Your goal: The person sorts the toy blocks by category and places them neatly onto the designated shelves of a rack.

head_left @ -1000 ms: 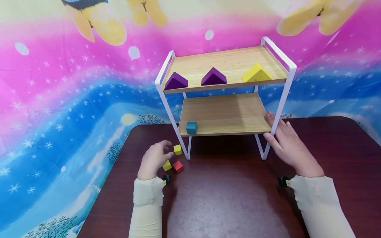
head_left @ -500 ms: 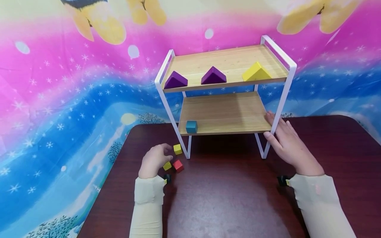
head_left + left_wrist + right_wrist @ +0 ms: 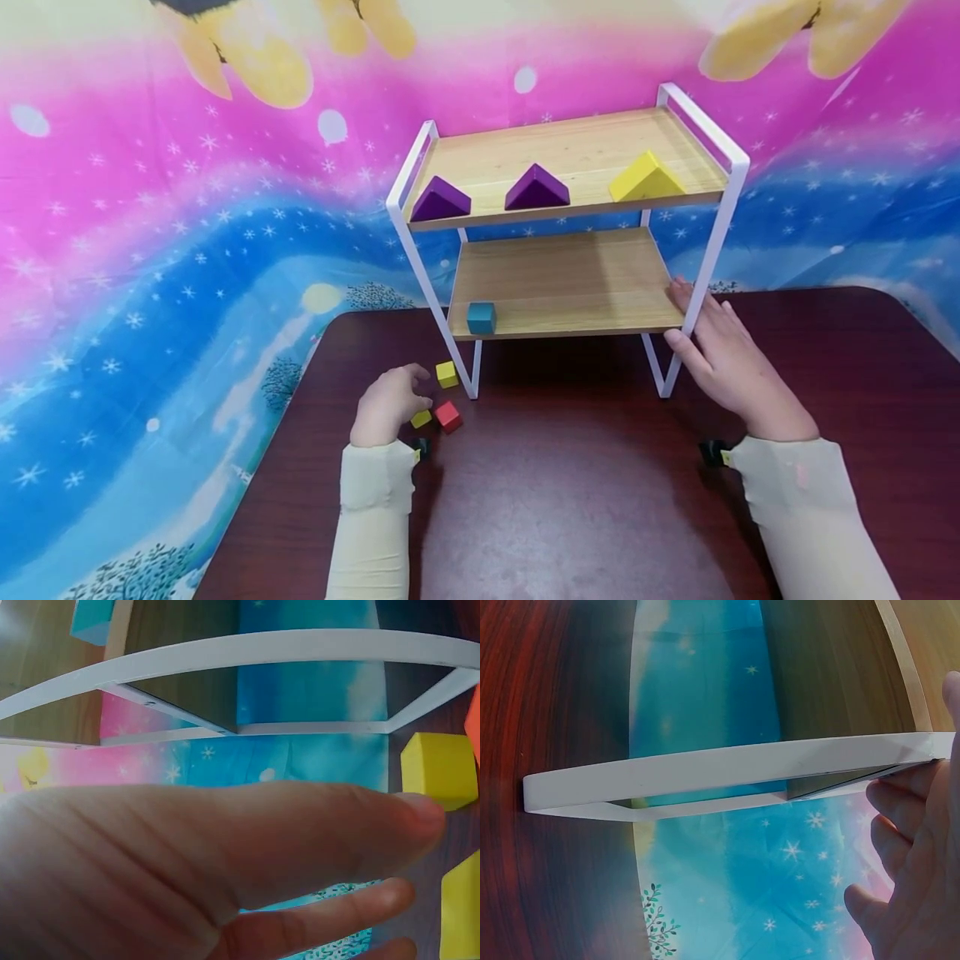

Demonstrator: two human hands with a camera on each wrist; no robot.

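Note:
My left hand [image 3: 386, 406] hovers by the small blocks at the shelf's left foot, its thumb and fingers apart with nothing between them. A yellow cube [image 3: 446, 374] lies just past its fingertips. Below them sits a second yellow block [image 3: 421, 418], partly hidden by the hand, beside a red cube [image 3: 448, 416]. In the left wrist view the thumb overlaps the edge of one yellow cube [image 3: 439, 771]; contact cannot be told. My right hand [image 3: 731, 371] rests against the right side of the two-tier shelf [image 3: 570, 283], fingers extended along it and thumb at the front leg.
On the shelf's upper board stand two purple triangular blocks [image 3: 537, 187] and a yellow triangular block [image 3: 647, 178]. A teal cube [image 3: 482, 317] sits at the lower board's left front. The shelf's white legs [image 3: 470, 367] stand on the dark table [image 3: 570, 500], before a printed cloth backdrop [image 3: 225, 250].
My left hand has shifted slightly toward the nearer yellow block, covering more of it. My right hand stays against the shelf. The blocks look unmoved; the head view has tilted a little.

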